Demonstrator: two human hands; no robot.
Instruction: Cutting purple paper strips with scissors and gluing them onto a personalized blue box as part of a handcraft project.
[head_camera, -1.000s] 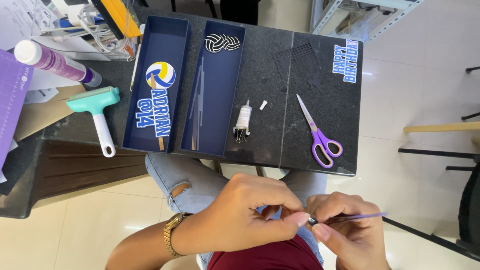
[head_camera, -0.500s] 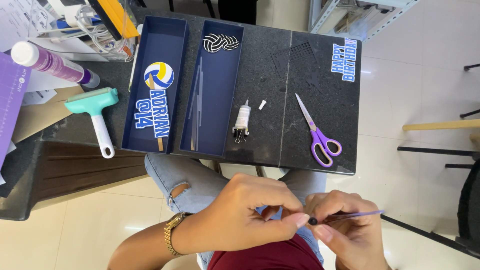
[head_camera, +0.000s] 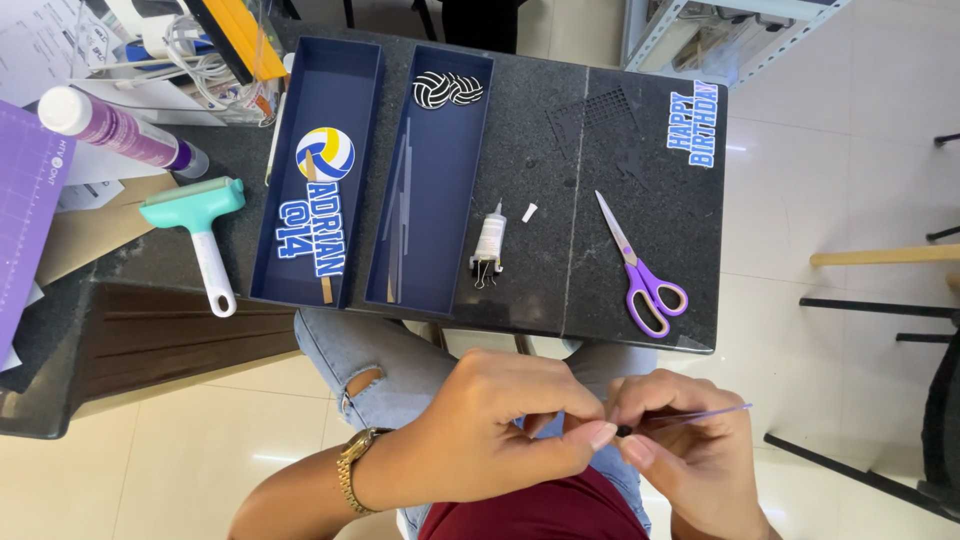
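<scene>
**My two hands pinch a thin purple stick over my lap**

A black stone table (head_camera: 600, 260) sits in front of my knees. On it are two dark blue trays. The left tray (head_camera: 300, 100) holds a paper ball cutout (head_camera: 325, 153) in yellow, blue and white, with blue cut-out letters (head_camera: 312, 232) below it. The right tray (head_camera: 440, 220) holds a black and white ball cutout (head_camera: 447, 89) and some thin strips (head_camera: 400, 215). Just beside that tray lies a small glue tube (head_camera: 489, 240) with a clip at its end, and its tiny white cap (head_camera: 529, 211) lies near. Purple scissors (head_camera: 640, 270) lie farther right, shut. A blue letter sign (head_camera: 693, 122) sits at the far right corner.

To the left lie a teal roller (head_camera: 200, 230) with a white handle, a purple bottle (head_camera: 115, 130) on its side, and a purple cutting mat (head_camera: 25, 230).

Nothing on the table is in my way. My hands are on my side of the table's near edge, above my torn jeans (head_camera: 370, 365). There is open floor on both sides of me. A dark chair leg (head_camera: 850, 475) stands to my right.

My left hand (head_camera: 490, 425), with a gold watch (head_camera: 352, 470) on the wrist, is curled tight. Its fingertips pinch the small black end of the thin purple stick (head_camera: 690, 415). My right hand (head_camera: 690, 455) is closed too and holds the stick, which pokes out to the right. Both hands touch at the fingertips.
</scene>
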